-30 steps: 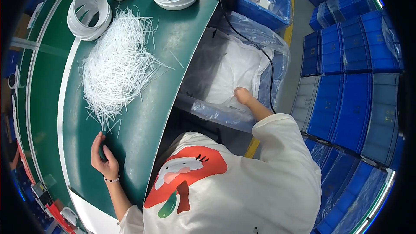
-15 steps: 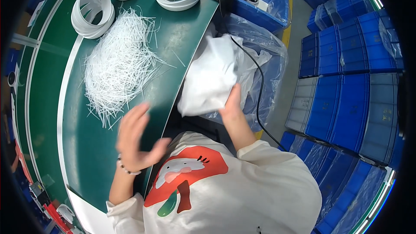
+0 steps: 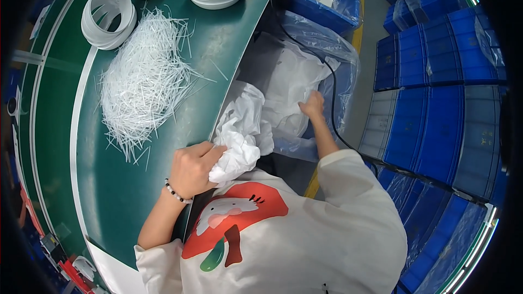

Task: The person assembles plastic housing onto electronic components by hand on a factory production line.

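Head view shows the person at the near edge of a green worktable, leaning right toward a clear plastic bag that sits in a bin beside the table. The left hand is closed around a crumpled bunch of white sheet material, gripping it at the table's edge just in front of the chest; the bunch trails up and to the right toward the bag. The right hand reaches into the bag's mouth and rests on the larger mass of white material inside; its fingers are buried in the folds, so I cannot tell how far they are closed.

On the table, well to the left of the hands, lies a loose heap of thin white plastic strips, and beyond it, at the far edge, stand several white ring-shaped coils. A black cable runs down across the bag close to the right wrist. Stacked blue crates fill the right side.

To handle this well, I judge the left hand should keep a firm bunch while the right frees the material from the bag folds, lifting rather than dragging. The gathered sheet should stay clear of the cable and away from the strip heap so nothing snags or scatters.
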The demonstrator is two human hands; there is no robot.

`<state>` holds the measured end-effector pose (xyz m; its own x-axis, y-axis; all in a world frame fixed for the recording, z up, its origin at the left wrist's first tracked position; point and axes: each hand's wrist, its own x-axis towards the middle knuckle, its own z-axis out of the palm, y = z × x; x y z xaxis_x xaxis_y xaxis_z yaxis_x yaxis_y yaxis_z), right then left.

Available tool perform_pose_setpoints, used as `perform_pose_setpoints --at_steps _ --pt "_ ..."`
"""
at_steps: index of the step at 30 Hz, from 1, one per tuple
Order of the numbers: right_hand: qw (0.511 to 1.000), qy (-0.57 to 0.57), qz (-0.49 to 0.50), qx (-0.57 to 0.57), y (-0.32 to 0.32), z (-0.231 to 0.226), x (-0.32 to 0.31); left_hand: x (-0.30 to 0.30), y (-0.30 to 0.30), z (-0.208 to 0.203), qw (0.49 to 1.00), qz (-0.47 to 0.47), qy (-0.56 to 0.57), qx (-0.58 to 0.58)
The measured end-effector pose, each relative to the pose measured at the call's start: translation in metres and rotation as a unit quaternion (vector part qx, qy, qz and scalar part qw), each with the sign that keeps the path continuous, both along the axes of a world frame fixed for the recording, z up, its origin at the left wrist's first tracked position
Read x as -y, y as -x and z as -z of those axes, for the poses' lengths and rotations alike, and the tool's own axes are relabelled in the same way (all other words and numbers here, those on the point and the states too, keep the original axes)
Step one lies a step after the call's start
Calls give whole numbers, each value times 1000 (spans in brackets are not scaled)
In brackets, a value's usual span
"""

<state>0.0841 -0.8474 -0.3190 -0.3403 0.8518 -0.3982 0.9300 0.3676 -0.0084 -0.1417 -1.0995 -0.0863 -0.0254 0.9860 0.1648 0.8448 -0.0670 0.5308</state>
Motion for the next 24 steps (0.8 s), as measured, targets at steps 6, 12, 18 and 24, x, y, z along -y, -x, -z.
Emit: perform_pose_setpoints --at_steps 6,12,18,24 --pt "966 -69 224 -110 1 71 -7 2 -3 10 997 -13 -80 8" --pt "867 215 254 -372 16 55 3 2 -2 9 994 -35 -99 33" --pt "598 490 -108 -625 62 -188 86 -29 -3 -5 995 -11 -76 70" --pt "364 593 -62 -716 63 -267 129 -30 -20 -22 838 28 183 513"
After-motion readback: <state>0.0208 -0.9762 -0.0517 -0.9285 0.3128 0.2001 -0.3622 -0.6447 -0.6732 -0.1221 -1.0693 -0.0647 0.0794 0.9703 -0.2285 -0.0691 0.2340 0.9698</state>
